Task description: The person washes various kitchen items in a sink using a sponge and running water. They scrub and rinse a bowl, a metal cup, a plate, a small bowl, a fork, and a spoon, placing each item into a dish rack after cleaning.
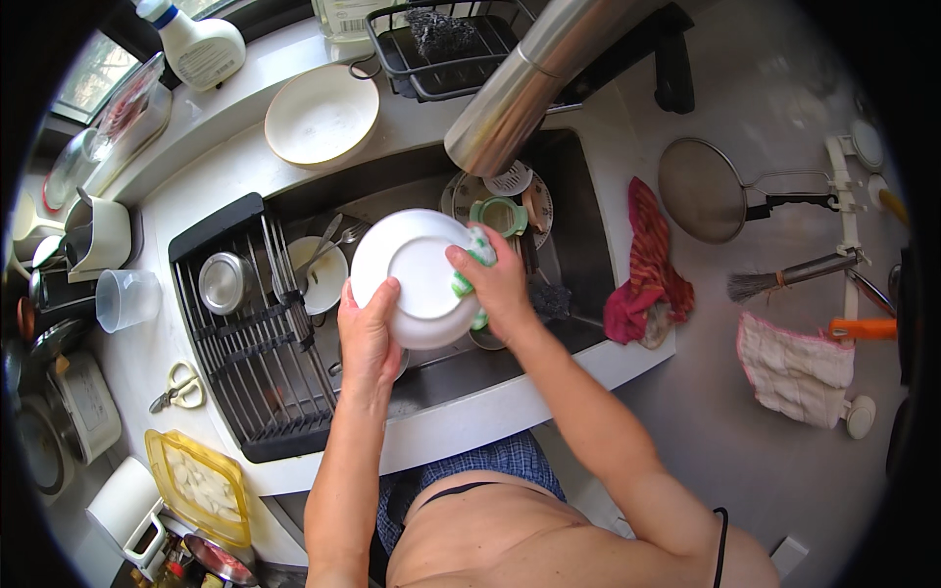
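A white plate or shallow bowl, its underside with the foot ring facing up, is held over the sink. My left hand grips its left edge, thumb on the underside. My right hand presses a green and white cloth or scrubber against its right edge. Below lie a white bowl with a fork and other cutlery, a green-rimmed container and a patterned plate, partly hidden by the metal faucet.
A roll-up drying rack with a metal bowl spans the sink's left side. A cream bowl sits behind. Kitchen scissors and a yellow-lidded container lie left. A red cloth hangs over the sink's right edge.
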The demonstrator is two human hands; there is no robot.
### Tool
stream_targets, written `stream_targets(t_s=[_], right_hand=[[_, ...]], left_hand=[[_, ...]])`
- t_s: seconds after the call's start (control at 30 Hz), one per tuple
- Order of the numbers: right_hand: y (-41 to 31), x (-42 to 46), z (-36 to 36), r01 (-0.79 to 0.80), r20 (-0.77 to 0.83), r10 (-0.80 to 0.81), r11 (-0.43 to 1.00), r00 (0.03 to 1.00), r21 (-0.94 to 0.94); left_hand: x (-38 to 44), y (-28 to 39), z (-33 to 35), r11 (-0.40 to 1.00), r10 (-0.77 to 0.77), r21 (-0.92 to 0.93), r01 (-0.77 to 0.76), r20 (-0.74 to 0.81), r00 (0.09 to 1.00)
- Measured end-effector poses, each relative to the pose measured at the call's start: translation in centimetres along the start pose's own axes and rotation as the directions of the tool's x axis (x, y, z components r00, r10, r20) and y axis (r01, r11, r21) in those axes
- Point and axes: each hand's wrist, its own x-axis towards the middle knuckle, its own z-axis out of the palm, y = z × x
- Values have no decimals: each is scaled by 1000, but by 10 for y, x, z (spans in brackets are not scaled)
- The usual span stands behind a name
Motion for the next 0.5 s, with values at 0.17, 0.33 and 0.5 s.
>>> stream_targets(t_s=[0.17, 0.33, 0.5], right_hand=[[23, -30, 25, 39, -280, 7, 987, 960, 156], [-22, 7, -27, 54, 366, 34, 973, 930, -227], [8, -3, -1, -43, -21, 48, 981, 999, 190]], left_hand=[[-6, -29, 10, 985, 27, -169, -39, -73, 997], [-13, -8, -25, 954, -253, -144, 265, 94, 963], [-5, 8, 7, 992, -115, -61, 115, -7, 993]])
